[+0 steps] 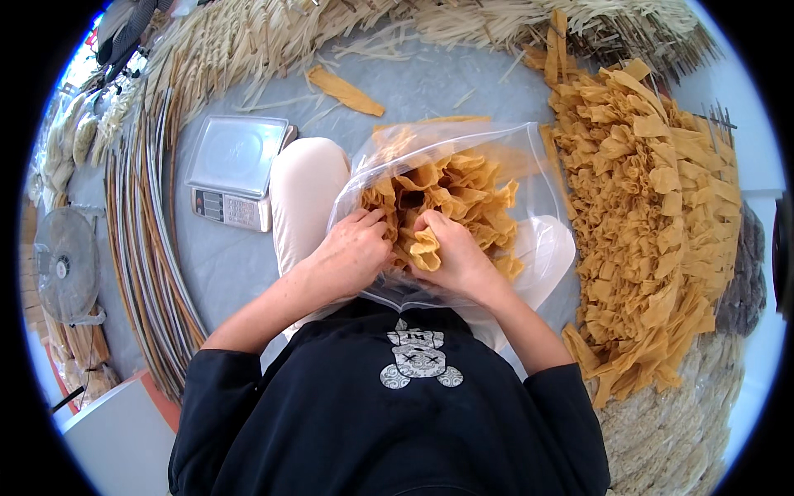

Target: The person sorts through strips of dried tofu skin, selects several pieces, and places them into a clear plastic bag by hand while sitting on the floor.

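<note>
- Smooth grey floor (223, 289), evenly and brightly lit.
- Along the far edge, heaped pale strips (240, 41).
- At left, a bundle of long thin rods (149, 248); beyond it, a round fan (66, 264).
- Lower left, a flat white panel (120, 442).
- At right, a pale surface (757, 149), wall or floor unclear.

The grey floor (223, 285) carries pale strips (219, 54) banked along its far edge, one loose ochre sheet (346, 91) near them, long rods (142, 223) and a scale (234, 178) toward its left edge, and heaped ochre sheets (633, 223) toward its right.
</note>
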Demonstrator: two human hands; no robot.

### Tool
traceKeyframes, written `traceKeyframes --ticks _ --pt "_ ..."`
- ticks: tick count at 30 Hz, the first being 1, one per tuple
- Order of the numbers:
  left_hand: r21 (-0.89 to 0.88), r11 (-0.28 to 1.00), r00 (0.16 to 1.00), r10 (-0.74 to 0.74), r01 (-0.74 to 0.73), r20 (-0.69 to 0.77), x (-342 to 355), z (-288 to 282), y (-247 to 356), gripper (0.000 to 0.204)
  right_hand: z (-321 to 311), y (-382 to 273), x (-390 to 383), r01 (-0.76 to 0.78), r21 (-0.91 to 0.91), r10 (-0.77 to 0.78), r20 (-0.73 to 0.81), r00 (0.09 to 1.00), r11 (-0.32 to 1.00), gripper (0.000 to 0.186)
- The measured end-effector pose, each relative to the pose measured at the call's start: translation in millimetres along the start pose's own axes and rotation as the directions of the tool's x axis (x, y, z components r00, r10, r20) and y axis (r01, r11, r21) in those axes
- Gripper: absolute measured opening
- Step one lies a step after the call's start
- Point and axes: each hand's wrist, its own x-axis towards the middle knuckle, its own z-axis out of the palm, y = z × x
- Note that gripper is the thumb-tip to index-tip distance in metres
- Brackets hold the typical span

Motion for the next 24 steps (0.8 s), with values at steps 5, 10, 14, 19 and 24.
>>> traceKeyframes --ticks 5,10,14,19,24 --pt "0.064 0.986 0.975 0.161 -0.153 -0.153 26 -2 -3 0.015 2 -8 -23 -0.03 -0.082 0.028 -0.018 0.999 0.996 0.032" --pt "0.262 0.94 0.974 0.194 -0.218 0.114 44 32 -19 0.016 14 -5 -32 -0.04 -0.094 0.034 -0.056 0.998 0.995 0.041" --pt "0.27 0.927 0.966 0.245 -0.26 0.086 45 45 -33 0.016 16 -9 -33 -0.067 -0.11 0.059 -0.076 0.995 0.992 0.04" --pt "0.275 0.927 0.967 0.241 -0.254 0.081 45 42 -34 0.019 20 -7 -38 -0.142 -0.086 0.128 -0.155 0.98 0.986 0.041" --pt "0.286 0.922 0.965 0.249 -0.262 0.079 43 42 -33 0.02 19 -10 -34 -0.131 -0.101 0.114 -0.154 0.981 0.986 0.041"
